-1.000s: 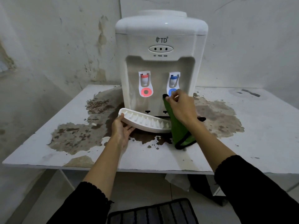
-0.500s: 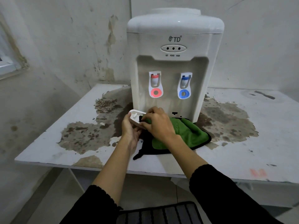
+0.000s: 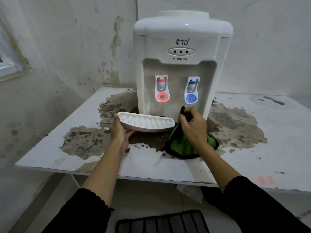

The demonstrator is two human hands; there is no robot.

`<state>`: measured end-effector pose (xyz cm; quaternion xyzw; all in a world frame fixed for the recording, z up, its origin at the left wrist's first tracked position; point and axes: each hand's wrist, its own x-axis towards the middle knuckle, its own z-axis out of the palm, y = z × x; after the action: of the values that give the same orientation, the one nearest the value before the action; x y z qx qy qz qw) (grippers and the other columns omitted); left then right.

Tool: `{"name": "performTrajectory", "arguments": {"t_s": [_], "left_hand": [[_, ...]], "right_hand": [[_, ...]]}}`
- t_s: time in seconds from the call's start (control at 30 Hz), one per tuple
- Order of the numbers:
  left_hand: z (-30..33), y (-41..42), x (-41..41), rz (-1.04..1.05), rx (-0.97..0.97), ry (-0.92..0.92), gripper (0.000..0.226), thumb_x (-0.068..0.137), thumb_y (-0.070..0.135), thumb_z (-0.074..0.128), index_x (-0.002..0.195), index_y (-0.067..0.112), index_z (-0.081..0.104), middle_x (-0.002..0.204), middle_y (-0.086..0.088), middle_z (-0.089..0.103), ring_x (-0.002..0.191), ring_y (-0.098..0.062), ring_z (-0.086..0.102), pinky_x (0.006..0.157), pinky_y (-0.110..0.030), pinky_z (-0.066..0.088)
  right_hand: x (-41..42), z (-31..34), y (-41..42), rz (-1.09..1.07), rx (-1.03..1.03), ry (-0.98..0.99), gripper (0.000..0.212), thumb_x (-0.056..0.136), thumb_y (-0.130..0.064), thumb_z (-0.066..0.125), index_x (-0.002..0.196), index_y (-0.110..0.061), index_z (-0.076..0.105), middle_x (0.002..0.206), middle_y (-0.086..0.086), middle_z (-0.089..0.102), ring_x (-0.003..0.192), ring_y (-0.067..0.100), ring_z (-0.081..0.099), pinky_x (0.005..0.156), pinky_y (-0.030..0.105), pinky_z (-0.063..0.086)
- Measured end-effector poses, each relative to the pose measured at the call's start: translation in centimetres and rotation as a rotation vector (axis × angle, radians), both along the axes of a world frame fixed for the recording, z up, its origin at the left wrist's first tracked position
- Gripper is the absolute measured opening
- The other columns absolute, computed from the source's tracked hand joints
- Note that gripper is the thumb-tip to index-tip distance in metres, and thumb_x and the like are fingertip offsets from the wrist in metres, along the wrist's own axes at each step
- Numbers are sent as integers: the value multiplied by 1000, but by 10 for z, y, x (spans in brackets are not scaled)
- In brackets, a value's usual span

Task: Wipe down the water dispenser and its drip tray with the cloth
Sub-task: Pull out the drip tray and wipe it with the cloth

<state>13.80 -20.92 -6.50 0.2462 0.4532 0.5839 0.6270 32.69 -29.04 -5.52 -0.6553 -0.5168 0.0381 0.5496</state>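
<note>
While left hand [image 3: 120, 132] grips drip tray [image 3: 146, 122] end, right hand [image 3: 193, 130] pinches green cloth [image 3: 180, 145] beside it

The water dispenser [image 3: 181, 68] at upper centre is smooth white plastic with a light gloss on top. The drip tray [image 3: 146, 123] is the same plastic, ribbed. The cloth [image 3: 181, 145] is soft green fabric, black-edged. The table [image 3: 168, 167] has matt white coating, peeled and rough.

The left hand [image 3: 120, 132] holds the white drip tray [image 3: 146, 122] before the water dispenser [image 3: 181, 68], while the right hand [image 3: 193, 130] pinches the green cloth [image 3: 180, 147] on the stained table [image 3: 252, 148].
</note>
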Motion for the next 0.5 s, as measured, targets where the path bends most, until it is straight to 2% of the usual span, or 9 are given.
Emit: {"name": "performTrajectory", "arguments": {"t_s": [0.1, 0.2, 0.27, 0.33, 0.4, 0.5], "left_hand": [[3, 1, -7, 69, 21, -48, 51, 99, 43, 31, 138, 11, 37, 137, -16, 49, 124, -34, 49, 98, -49, 44], [5, -1, -7, 120, 42, -77, 49, 100, 42, 31, 138, 12, 37, 135, -15, 50, 124, -33, 50, 97, -50, 45], [4, -2, -5, 127, 41, -86, 49, 100, 42, 30, 139, 12, 36, 135, -15, 50, 124, -34, 49, 98, -50, 44], [-1, -4, -4, 122, 23, -108, 50, 100, 42, 30, 139, 11, 36, 136, -16, 49, 124, -34, 49, 99, -51, 44], [-5, -5, -3, 112, 14, -114, 51, 100, 43, 29, 139, 12, 35, 137, -16, 49, 124, -35, 49, 101, -52, 43], [-7, -5, -1, 99, 35, -85, 49, 100, 42, 29, 138, 12, 37, 135, -16, 50, 123, -34, 50, 99, -50, 44]], "right_hand": [[8, 11, -4, -37, 69, 218, 7, 87, -13, 56, 89, -17, 60, 76, -11, 57, 72, 9, 53, 68, 23, 43], [10, 19, -4, 134, -22, 366, 6, 85, -10, 59, 89, -15, 62, 80, -5, 60, 79, 14, 55, 71, 23, 45], [6, 16, -2, 231, -228, 250, 15, 82, -13, 65, 97, -12, 65, 89, -2, 61, 85, 13, 55, 73, 19, 44], [1, 8, 1, 238, -418, 2, 31, 81, -16, 67, 111, -13, 64, 104, 0, 57, 93, 13, 53, 85, 18, 39], [-3, 0, 6, 208, -465, -164, 37, 86, -16, 62, 124, -13, 58, 117, 7, 48, 102, 17, 50, 93, 17, 32], [-7, -3, 15, 190, -444, -249, 36, 95, -10, 46, 131, -9, 51, 122, 12, 41, 109, 24, 48, 101, 19, 29]]}}
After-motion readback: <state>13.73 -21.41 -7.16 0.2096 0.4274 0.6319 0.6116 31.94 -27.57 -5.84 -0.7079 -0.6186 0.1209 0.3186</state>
